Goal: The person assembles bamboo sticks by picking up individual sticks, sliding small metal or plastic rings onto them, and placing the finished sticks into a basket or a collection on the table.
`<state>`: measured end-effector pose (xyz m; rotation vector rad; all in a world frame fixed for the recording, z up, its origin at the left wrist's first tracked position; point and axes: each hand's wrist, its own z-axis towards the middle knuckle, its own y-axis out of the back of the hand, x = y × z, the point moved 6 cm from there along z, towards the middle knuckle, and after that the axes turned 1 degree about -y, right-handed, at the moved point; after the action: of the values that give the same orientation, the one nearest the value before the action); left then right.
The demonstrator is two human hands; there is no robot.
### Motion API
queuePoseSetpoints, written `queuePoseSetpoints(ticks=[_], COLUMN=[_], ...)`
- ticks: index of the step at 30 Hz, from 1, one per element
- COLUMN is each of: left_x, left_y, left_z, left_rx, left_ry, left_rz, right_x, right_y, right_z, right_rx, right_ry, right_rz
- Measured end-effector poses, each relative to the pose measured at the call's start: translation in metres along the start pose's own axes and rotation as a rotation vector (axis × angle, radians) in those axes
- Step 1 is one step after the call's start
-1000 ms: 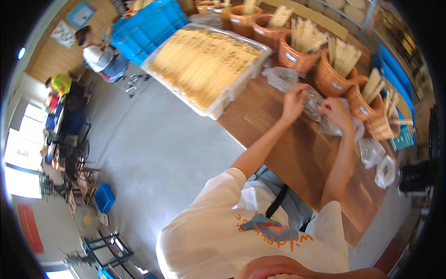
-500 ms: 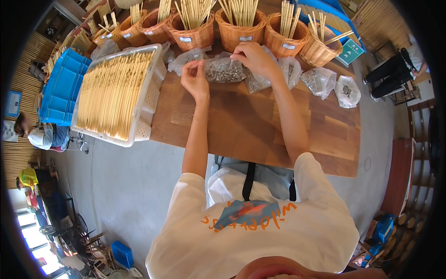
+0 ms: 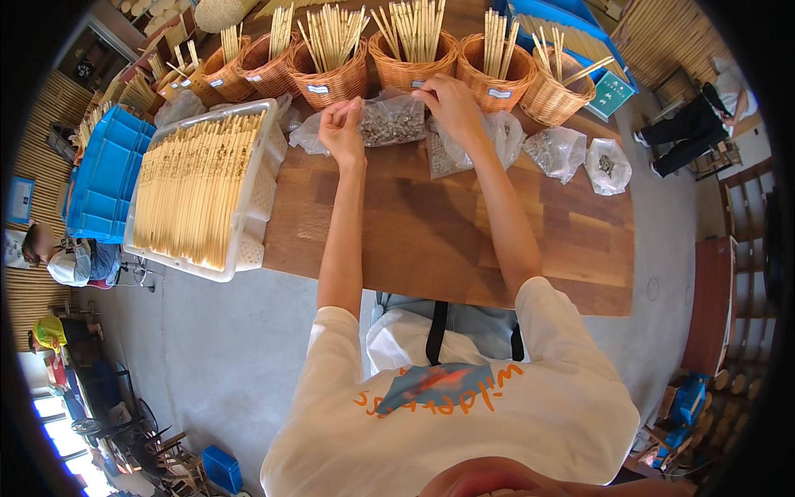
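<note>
A clear plastic bag of small metallic-looking pieces [image 3: 392,126] lies at the far side of the wooden table, between my two hands. My left hand [image 3: 341,132] pinches the bag's left edge with closed fingers. On the other side, my right hand [image 3: 452,106] grips the bag's upper right edge, thumb and fingers together. Another clear bag [image 3: 447,153] of small pieces sits under my right wrist, partly hidden by it. A flatter clear bag [image 3: 309,137] lies just left of my left hand.
Wicker baskets [image 3: 414,60] holding bamboo sticks line the table's far edge. A white plastic crate [image 3: 248,211] full of bamboo sticks stands left, beside blue bins [image 3: 108,178]. Two more bags [image 3: 556,153] rest at right. A person [image 3: 704,116] stands beyond the table's right end.
The view has shifted slightly, so the table and baskets sit lower in the picture. Both hands stay at the same bag, with only slight movement.
</note>
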<state>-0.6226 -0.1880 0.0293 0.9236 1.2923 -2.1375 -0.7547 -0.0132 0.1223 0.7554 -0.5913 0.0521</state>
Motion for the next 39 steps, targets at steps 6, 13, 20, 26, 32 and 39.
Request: queuePoseSetpoints(ticks=[6, 13, 20, 26, 32, 39], left_x=[0.017, 0.005, 0.017, 0.010, 0.016, 0.019], left_y=[-0.003, -0.014, -0.024, -0.029, -0.019, -0.016], left_z=[-0.010, -0.031, -0.043, -0.049, -0.045, -0.041], left_rx=[0.120, 0.399, 0.725, 0.720, 0.673, 0.629], left_ry=[0.105, 0.050, 0.013, -0.054, -0.053, -0.084], left_rz=[0.133, 0.403, 0.607, 0.759, 0.882, 0.962], right_x=[-0.011, 0.006, -0.003, -0.012, -0.020, -0.021], right_y=[0.004, 0.006, -0.009, -0.012, -0.015, -0.017], right_z=[-0.003, -0.008, -0.009, -0.011, -0.012, -0.010], right_rx=[0.192, 0.272, 0.275, 0.291, 0.260, 0.266], right_ry=[-0.092, -0.118, -0.075, -0.101, -0.094, -0.057], right_rz=[0.015, -0.007, 0.072, -0.032, -0.007, -0.010])
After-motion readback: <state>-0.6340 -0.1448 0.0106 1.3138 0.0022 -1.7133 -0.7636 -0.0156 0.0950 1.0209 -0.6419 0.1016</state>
